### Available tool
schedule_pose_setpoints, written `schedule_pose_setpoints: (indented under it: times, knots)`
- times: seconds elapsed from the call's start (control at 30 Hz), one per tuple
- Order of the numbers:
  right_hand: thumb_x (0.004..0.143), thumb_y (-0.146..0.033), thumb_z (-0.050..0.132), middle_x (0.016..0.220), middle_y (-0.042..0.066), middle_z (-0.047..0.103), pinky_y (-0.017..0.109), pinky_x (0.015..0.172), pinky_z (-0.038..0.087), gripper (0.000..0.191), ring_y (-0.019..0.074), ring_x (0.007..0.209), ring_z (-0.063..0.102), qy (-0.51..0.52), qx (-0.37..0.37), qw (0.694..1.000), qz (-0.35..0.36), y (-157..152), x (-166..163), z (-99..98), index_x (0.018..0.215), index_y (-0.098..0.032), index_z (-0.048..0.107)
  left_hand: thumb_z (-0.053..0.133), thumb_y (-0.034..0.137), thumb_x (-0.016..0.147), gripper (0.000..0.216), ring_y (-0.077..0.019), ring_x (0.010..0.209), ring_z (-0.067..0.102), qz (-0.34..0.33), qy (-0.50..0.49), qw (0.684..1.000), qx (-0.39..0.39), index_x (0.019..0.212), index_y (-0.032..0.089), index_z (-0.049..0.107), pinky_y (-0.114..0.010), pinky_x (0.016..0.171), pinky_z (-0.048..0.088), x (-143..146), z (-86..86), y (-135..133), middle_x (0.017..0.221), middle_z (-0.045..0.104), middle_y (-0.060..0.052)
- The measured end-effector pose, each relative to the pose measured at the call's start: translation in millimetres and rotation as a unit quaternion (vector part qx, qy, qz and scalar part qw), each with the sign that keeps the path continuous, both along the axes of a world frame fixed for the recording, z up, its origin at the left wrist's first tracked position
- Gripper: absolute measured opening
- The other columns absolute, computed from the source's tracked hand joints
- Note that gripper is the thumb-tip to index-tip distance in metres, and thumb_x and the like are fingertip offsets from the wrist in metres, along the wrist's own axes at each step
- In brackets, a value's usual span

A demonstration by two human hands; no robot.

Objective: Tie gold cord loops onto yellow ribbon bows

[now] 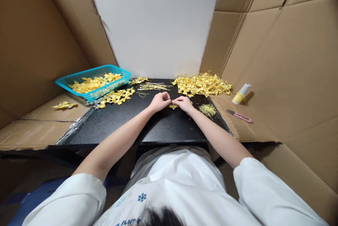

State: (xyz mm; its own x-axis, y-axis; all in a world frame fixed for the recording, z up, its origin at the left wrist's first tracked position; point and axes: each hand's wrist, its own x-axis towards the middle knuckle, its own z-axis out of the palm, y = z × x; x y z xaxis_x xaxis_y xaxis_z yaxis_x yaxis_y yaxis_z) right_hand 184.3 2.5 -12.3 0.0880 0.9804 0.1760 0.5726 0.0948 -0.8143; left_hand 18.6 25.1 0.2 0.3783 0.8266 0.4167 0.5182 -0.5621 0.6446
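Over the middle of the black tabletop, my left hand (160, 102) and my right hand (185, 104) come almost together, each with thumb and forefinger pinched. Just under their fingertips is a small yellow ribbon bow (173, 106) with a shiny bit at its centre. Both pinches meet at its upper end, where a thin thread or tie seems to stick up; that detail is too small to make out. Beyond my hands lie several thin yellow strips (154, 86). A tangle of yellow thread clippings (207, 110) is right of my right hand.
A turquoise basket (91, 95) of yellow bows stands at the left, with more bows (120, 96) and silvery bells (93, 103) beside it. A heap of yellow bows (202, 84) lies back right. Thread snips (239, 116) and a thread cone (241, 94) are on cardboard. Cardboard walls (295, 60) enclose both sides.
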Motion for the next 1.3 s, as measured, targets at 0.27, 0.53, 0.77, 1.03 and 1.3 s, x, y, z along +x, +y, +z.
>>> schedule_pose_setpoints:
  times: [0.27,0.53,0.77,1.03,1.3]
  knots:
    - [0.074,-0.033,0.069,0.094,0.000,0.075,0.041,0.097,0.042,0.011,0.0222,0.100,0.066,0.029,0.012,0.999,0.003,1,2,-3.5,0.072,-0.026,0.077,0.074,0.040,0.068,0.019,-0.0222,0.083,0.059,-0.012,0.046,0.999,0.016,0.064,0.022,0.074,-0.040,0.092,0.042,-3,-6.0,7,0.080,0.066,-0.005]
    - [0.073,-0.035,0.069,0.096,-0.001,0.075,0.042,0.098,0.041,0.012,0.0222,0.101,0.065,0.035,0.020,0.999,-0.005,0,1,-4.3,0.071,-0.027,0.077,0.071,0.038,0.073,0.015,-0.0190,0.081,0.054,-0.013,0.064,0.998,0.019,0.073,0.024,0.077,-0.038,0.091,0.039,-5,-11.8,12,0.078,0.058,-0.003]
    - [0.071,-0.038,0.070,0.092,0.000,0.075,0.037,0.093,0.043,0.015,0.0218,0.098,0.065,0.054,0.033,0.998,-0.011,6,2,-9.6,0.070,-0.025,0.077,0.068,0.039,0.075,0.017,-0.0215,0.085,0.048,-0.025,0.159,0.984,0.082,0.078,0.024,0.077,-0.037,0.082,0.039,-6,-1.1,0,0.087,0.059,-0.005]
    - [0.069,-0.037,0.072,0.089,-0.001,0.074,0.043,0.096,0.041,0.012,0.0235,0.095,0.065,0.071,0.042,0.996,-0.017,8,2,-10.7,0.067,-0.026,0.076,0.061,0.032,0.078,0.018,-0.0248,0.096,0.049,-0.007,0.175,0.983,0.062,0.078,0.024,0.076,-0.042,0.089,0.039,-4,7.1,-5,0.096,0.065,-0.004]
    - [0.070,-0.033,0.071,0.087,-0.001,0.073,0.043,0.094,0.042,0.009,0.0235,0.093,0.066,0.065,0.046,0.997,-0.019,6,2,-9.8,0.067,-0.026,0.076,0.072,0.044,0.071,0.019,-0.0323,0.120,0.044,0.049,0.097,0.991,-0.074,0.076,0.026,0.076,-0.051,0.105,0.032,4,-1.4,1,0.119,0.064,-0.002]
